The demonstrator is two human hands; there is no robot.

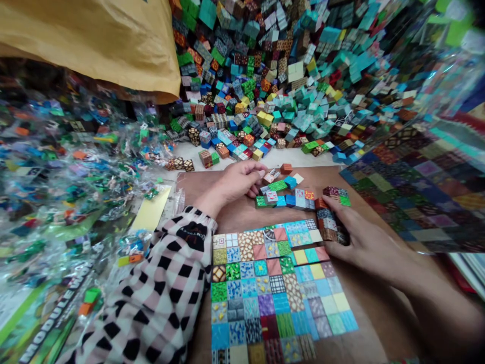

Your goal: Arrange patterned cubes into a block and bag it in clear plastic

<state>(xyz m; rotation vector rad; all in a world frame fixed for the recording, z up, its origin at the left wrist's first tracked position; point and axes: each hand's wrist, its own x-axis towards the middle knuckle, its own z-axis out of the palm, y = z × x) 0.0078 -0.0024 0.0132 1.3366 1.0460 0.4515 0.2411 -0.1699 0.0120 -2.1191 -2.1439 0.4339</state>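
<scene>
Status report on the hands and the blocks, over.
Left hand fingertips on loose row of small coloured cubes. Right hand grips short strip of patterned cubes beside flat multicoloured cube grid. Big cube heap behind, apart from hands.

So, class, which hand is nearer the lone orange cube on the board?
Left. The left hand lies just left of the orange cube; the right hand sits farther off, down to its right.

One left hand (235, 184), one right hand (361, 243), one board (237, 218), one sack (94, 43).
</scene>
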